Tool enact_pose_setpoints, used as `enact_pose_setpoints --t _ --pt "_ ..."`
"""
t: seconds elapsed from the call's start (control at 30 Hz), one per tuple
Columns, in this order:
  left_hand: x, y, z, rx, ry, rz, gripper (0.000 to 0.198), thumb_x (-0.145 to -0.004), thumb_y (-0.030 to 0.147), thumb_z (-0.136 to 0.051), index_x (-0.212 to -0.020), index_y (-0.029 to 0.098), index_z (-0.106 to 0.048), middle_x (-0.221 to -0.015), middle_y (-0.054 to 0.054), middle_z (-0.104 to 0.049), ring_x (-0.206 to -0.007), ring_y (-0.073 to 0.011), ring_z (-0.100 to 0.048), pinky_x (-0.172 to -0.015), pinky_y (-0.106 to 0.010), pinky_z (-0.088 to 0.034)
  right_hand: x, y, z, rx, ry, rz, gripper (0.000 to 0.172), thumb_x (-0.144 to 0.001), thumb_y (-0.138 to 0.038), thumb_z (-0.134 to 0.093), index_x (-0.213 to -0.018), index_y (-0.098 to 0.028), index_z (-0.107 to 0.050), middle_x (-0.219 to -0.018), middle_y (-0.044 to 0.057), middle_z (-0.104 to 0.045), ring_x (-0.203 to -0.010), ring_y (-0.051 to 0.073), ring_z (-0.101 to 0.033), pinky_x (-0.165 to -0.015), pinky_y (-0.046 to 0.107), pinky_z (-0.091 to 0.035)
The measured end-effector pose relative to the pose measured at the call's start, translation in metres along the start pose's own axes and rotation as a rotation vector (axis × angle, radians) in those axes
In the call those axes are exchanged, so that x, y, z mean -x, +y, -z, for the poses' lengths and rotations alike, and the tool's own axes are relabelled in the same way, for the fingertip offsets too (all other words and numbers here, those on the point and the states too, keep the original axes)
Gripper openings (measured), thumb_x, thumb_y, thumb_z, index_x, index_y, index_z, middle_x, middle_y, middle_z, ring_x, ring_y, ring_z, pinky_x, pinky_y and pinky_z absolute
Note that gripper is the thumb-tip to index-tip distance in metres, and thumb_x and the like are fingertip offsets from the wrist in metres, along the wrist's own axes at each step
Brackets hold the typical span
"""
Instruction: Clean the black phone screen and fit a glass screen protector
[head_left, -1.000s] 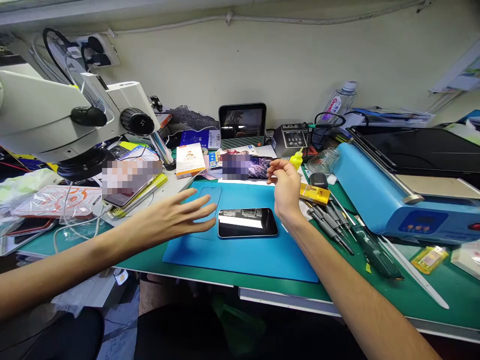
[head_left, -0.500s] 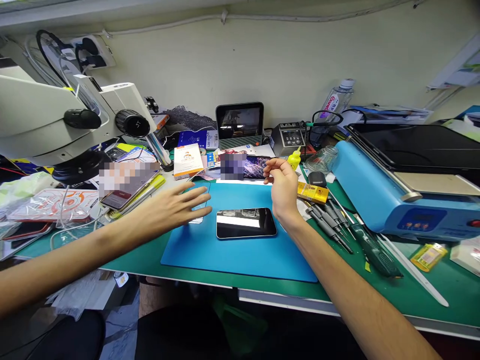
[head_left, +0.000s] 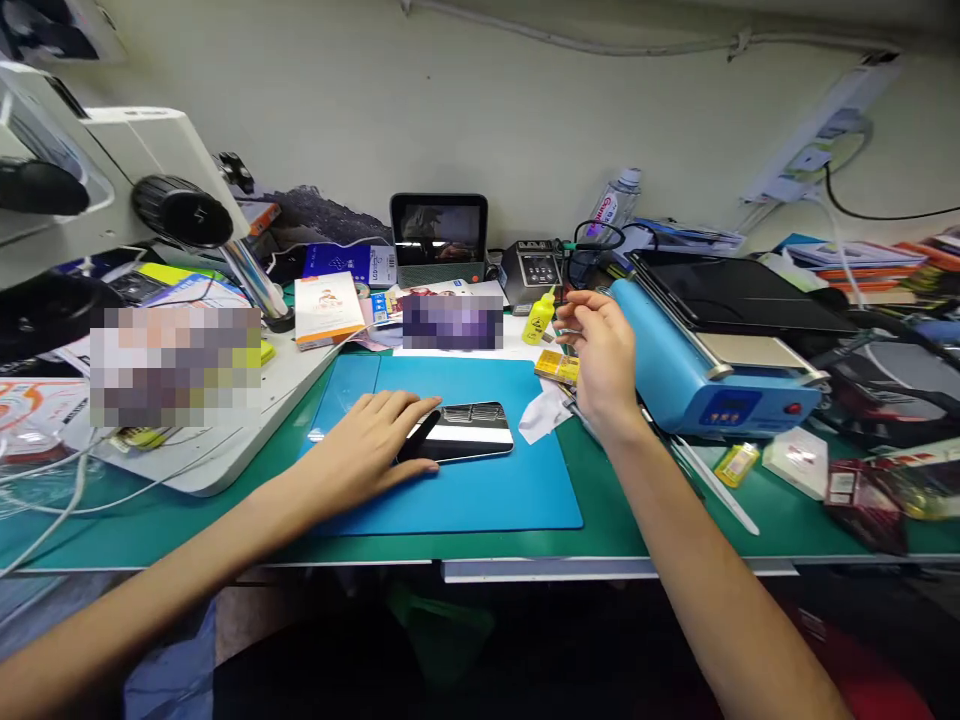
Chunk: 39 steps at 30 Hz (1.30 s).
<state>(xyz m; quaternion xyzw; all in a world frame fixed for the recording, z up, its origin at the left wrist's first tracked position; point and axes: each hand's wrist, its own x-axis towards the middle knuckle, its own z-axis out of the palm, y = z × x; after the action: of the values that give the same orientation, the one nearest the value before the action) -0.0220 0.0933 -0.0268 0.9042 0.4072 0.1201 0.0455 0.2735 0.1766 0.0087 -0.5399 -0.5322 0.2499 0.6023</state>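
A smartphone (head_left: 476, 430) lies face up on the blue mat (head_left: 465, 505), its glossy black screen catching reflections. My left hand (head_left: 371, 435) is at its left end, covering part of it. The fingers reach along the far edge and the thumb along the near edge, apart from each other; whether they touch the phone is unclear. My right hand (head_left: 604, 350) is raised beyond the mat's right side, its fingers loosely bent and apart, with no object visible in them. Just left of those fingers stands a yellow dropper bottle (head_left: 538, 320). Below them are a small yellow box (head_left: 556, 366) and a crumpled white tissue (head_left: 544, 412).
A microscope (head_left: 180, 200) stands at the left on a pale base (head_left: 217, 460). At the right is a blue machine (head_left: 667, 370) carrying a dark tablet (head_left: 742, 290). A small display (head_left: 439, 235), a white-orange box (head_left: 328, 310) and a black control unit (head_left: 531, 272) line the back.
The view has swung right. My left hand has come down to the phone's left end. My right hand has shifted right relative to the mat, beside the yellow bottle.
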Motion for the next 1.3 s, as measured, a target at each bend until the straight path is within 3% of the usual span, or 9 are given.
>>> enact_pose_setpoints --t 0.1,0.2,0.3,0.47,0.73,0.9,1.0,1.13,1.3 --pt "-0.009 -0.009 0.003 0.091 -0.014 -0.02 0.071 -0.101 0.062 -0.055 -0.156 0.021 -0.037 -0.141 -0.013 -0.06 -0.126 -0.0305 -0.057 -0.105 -0.043 -0.046 0.007 0.006 0.033 0.191 0.001 0.032 0.022 -0.093 -0.031 -0.051 -0.11 -0.025 -0.063 -0.107 0.007 -0.072 -0.098 0.022 -0.07 -0.088 0.04 -0.057" --pt "-0.024 -0.015 0.005 0.13 -0.053 -0.049 0.068 -0.096 0.064 -0.062 -0.145 0.019 -0.047 -0.138 -0.013 -0.061 -0.125 -0.0302 -0.058 -0.105 -0.042 -0.046 0.003 0.016 0.046 0.39 -0.014 0.079 0.035 -0.089 -0.032 -0.059 -0.123 -0.022 -0.064 -0.127 0.013 -0.069 -0.118 0.028 -0.065 -0.107 0.049 -0.048" --pt "-0.039 -0.019 0.005 0.095 -0.069 -0.087 0.075 -0.09 0.069 -0.067 -0.142 0.018 -0.05 -0.133 -0.014 -0.063 -0.122 -0.0327 -0.059 -0.101 -0.043 -0.047 -0.012 0.026 0.04 0.551 -0.082 0.105 0.051 -0.084 -0.038 -0.069 -0.131 -0.02 -0.064 -0.141 0.017 -0.064 -0.132 0.036 -0.057 -0.116 0.055 -0.039" --pt "-0.042 -0.028 0.006 -0.025 -0.037 -0.167 0.086 -0.088 0.076 -0.062 -0.146 0.013 -0.049 -0.133 -0.018 -0.062 -0.122 -0.0366 -0.058 -0.102 -0.048 -0.043 -0.039 0.04 0.014 0.704 -0.137 0.097 0.065 -0.077 -0.048 -0.077 -0.133 -0.017 -0.064 -0.14 0.021 -0.065 -0.131 0.044 -0.054 -0.111 0.063 -0.036" --pt "-0.03 -0.046 0.016 0.017 -0.058 -0.143 0.067 -0.088 0.071 -0.066 -0.128 0.017 -0.06 -0.122 -0.011 -0.063 -0.115 -0.0335 -0.058 -0.099 -0.045 -0.039 -0.055 0.047 -0.002 0.639 -0.132 0.074 0.038 -0.083 -0.046 -0.072 -0.111 -0.019 -0.07 -0.114 0.015 -0.077 -0.114 0.038 -0.065 -0.106 0.06 -0.042" --pt "-0.033 -0.044 0.014 0.036 -0.051 -0.132 0.063 -0.089 0.067 -0.067 -0.124 0.015 -0.061 -0.117 -0.01 -0.063 -0.109 -0.0317 -0.057 -0.097 -0.045 -0.039 -0.03 0.012 0.006 0.462 -0.171 0.124 0.046 -0.091 -0.049 -0.069 -0.129 -0.024 -0.065 -0.127 0.01 -0.074 -0.116 0.031 -0.07 -0.102 0.049 -0.054" --pt "-0.035 -0.044 0.011 0.016 -0.049 -0.127 0.061 -0.088 0.065 -0.066 -0.12 0.013 -0.061 -0.113 -0.01 -0.061 -0.106 -0.0313 -0.056 -0.096 -0.045 -0.04 0.003 -0.005 0.015 0.306 -0.359 0.105 0.054 -0.093 -0.048 -0.07 -0.143 -0.031 -0.059 -0.132 0.007 -0.071 -0.111 0.029 -0.073 -0.092 0.045 -0.06" --pt "-0.035 -0.045 0.01 0.036 -0.061 -0.136 0.06 -0.09 0.065 -0.064 -0.121 0.014 -0.06 -0.116 -0.01 -0.06 -0.11 -0.0316 -0.056 -0.098 -0.045 -0.039 0.043 -0.003 0.023 0.255 -0.357 0.154 0.051 -0.085 -0.044 -0.081 -0.13 -0.029 -0.059 -0.115 0.006 -0.073 -0.098 0.027 -0.075 -0.085 0.042 -0.063" --pt "-0.036 -0.046 0.013 0.06 -0.069 -0.131 0.063 -0.088 0.069 -0.066 -0.123 0.016 -0.06 -0.116 -0.01 -0.061 -0.113 -0.0324 -0.056 -0.103 -0.046 -0.038 0.058 0.004 0.027 0.379 -0.397 0.291 0.034 -0.089 -0.042 -0.077 -0.117 -0.031 -0.063 -0.117 0.006 -0.072 -0.103 0.028 -0.073 -0.092 0.043 -0.06"
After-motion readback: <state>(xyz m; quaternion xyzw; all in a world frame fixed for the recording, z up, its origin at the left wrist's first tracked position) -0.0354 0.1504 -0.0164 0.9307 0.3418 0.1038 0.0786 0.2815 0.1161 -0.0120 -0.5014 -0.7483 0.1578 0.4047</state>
